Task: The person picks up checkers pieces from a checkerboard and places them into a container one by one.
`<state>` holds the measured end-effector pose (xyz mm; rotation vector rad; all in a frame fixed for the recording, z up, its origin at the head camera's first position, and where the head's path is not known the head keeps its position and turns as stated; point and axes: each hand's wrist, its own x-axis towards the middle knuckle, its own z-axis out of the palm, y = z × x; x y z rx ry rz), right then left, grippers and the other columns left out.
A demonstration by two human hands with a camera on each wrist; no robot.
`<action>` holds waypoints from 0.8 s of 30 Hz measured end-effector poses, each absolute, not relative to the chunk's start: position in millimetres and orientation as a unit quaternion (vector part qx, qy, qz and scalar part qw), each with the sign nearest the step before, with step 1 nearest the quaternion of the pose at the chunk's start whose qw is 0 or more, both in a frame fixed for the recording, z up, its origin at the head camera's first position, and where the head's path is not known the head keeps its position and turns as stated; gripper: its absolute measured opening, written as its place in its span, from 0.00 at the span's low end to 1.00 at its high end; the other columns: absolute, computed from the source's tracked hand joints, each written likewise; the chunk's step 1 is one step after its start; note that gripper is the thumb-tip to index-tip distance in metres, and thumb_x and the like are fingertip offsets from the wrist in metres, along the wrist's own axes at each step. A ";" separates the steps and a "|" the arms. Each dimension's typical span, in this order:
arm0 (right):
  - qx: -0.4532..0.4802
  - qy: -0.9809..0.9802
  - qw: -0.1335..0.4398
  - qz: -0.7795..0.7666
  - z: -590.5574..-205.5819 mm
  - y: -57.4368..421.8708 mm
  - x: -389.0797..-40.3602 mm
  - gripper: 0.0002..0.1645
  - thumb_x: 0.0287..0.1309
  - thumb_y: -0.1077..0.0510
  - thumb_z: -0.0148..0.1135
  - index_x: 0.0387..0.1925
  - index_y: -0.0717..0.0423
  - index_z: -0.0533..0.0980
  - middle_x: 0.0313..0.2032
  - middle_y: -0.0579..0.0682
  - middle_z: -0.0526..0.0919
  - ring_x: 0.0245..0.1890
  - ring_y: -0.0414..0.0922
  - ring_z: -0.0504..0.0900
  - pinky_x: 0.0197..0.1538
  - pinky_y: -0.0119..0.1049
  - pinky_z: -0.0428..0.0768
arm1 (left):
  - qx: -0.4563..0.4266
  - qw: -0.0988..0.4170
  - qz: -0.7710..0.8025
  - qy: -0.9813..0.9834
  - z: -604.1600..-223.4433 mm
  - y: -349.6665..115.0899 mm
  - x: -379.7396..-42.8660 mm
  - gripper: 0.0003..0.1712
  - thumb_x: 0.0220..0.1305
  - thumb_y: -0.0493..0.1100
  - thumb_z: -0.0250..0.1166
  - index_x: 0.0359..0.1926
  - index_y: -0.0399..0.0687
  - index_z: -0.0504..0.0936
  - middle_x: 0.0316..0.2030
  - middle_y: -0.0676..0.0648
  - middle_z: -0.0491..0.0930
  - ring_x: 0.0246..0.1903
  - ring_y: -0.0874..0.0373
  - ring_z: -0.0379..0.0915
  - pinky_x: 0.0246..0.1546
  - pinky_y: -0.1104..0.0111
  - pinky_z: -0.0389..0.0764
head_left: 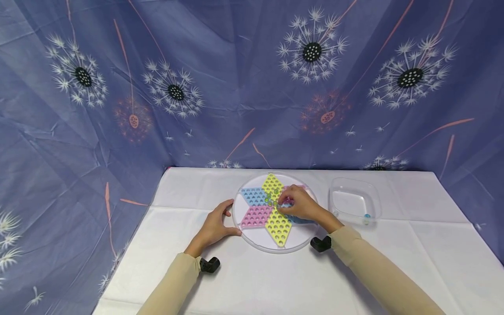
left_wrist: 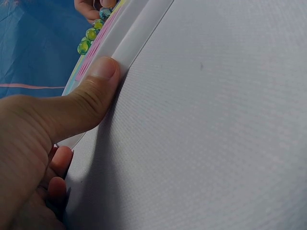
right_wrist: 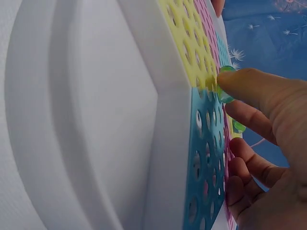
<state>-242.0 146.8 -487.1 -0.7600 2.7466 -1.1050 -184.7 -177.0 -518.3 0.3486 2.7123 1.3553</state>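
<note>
A round white Chinese checkers board (head_left: 252,240), with a star of yellow, blue and pink hole-studded points, lies flat on the table. My left hand (head_left: 214,227) rests at its left rim, thumb and fingers spread apart along the edge. In the left wrist view the thumb (left_wrist: 103,72) touches the rim. Over the middle of the star, my right hand (head_left: 299,204) pinches a green-blue glass marble (right_wrist: 224,85) between thumb and index finger, right at the holes. Several green-yellow marbles (left_wrist: 91,34) sit close together near the upper yellow point. The right hand covers part of the pink and blue points.
A clear plastic tub (head_left: 354,199) stands right of the board, with a few marbles (head_left: 367,216) at its front right corner. White cloth (head_left: 275,284) covers the table. Behind it hangs a blue curtain (head_left: 244,78) with dandelion prints.
</note>
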 end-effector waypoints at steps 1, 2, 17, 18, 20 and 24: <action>-0.248 0.898 0.043 -0.362 -487.4 146.6 -242.1 0.08 0.53 0.57 0.79 0.35 0.51 0.86 0.43 0.50 0.79 0.47 0.50 0.74 0.56 0.50 0.69 | 0.114 0.045 0.444 0.888 -518.3 -177.0 -184.7 0.64 0.39 0.45 0.88 0.77 0.45 0.64 0.46 0.48 0.76 0.46 0.52 0.69 0.57 0.55 0.68; -0.248 0.897 0.045 -0.363 -487.3 146.1 -241.9 0.08 0.53 0.57 0.79 0.34 0.51 0.86 0.43 0.50 0.78 0.48 0.50 0.73 0.57 0.50 0.69 | 0.114 0.046 0.444 0.887 -518.1 -177.0 -184.7 0.64 0.40 0.45 0.88 0.77 0.45 0.64 0.46 0.48 0.76 0.46 0.52 0.69 0.57 0.55 0.68; -0.247 0.900 0.043 -0.357 -486.3 144.7 -239.7 0.06 0.54 0.57 0.78 0.33 0.50 0.86 0.42 0.50 0.77 0.47 0.50 0.72 0.57 0.51 0.68 | 0.111 0.046 0.442 0.889 -517.7 -176.4 -185.1 0.64 0.39 0.45 0.88 0.77 0.45 0.64 0.47 0.47 0.77 0.47 0.53 0.70 0.58 0.55 0.68; -0.247 0.900 0.042 -0.356 -486.4 144.7 -239.6 0.06 0.54 0.57 0.78 0.33 0.50 0.86 0.43 0.50 0.77 0.47 0.50 0.72 0.57 0.52 0.68 | 0.110 0.046 0.442 0.889 -517.6 -176.5 -185.0 0.64 0.39 0.45 0.88 0.77 0.45 0.64 0.47 0.47 0.77 0.47 0.53 0.70 0.58 0.55 0.68; -0.248 0.900 0.041 -0.356 -486.5 144.7 -239.6 0.06 0.54 0.57 0.78 0.33 0.50 0.86 0.43 0.50 0.77 0.47 0.50 0.72 0.57 0.52 0.68 | 0.110 0.046 0.442 0.889 -517.4 -176.4 -184.8 0.64 0.39 0.45 0.88 0.77 0.45 0.64 0.47 0.47 0.76 0.47 0.53 0.70 0.58 0.55 0.68; -0.247 0.901 0.042 -0.354 -485.5 144.4 -239.3 0.06 0.54 0.58 0.78 0.33 0.50 0.86 0.43 0.51 0.77 0.48 0.51 0.73 0.58 0.52 0.68 | 0.108 0.047 0.445 0.888 -516.7 -175.7 -183.9 0.64 0.39 0.44 0.88 0.77 0.45 0.64 0.47 0.47 0.76 0.47 0.52 0.70 0.58 0.55 0.68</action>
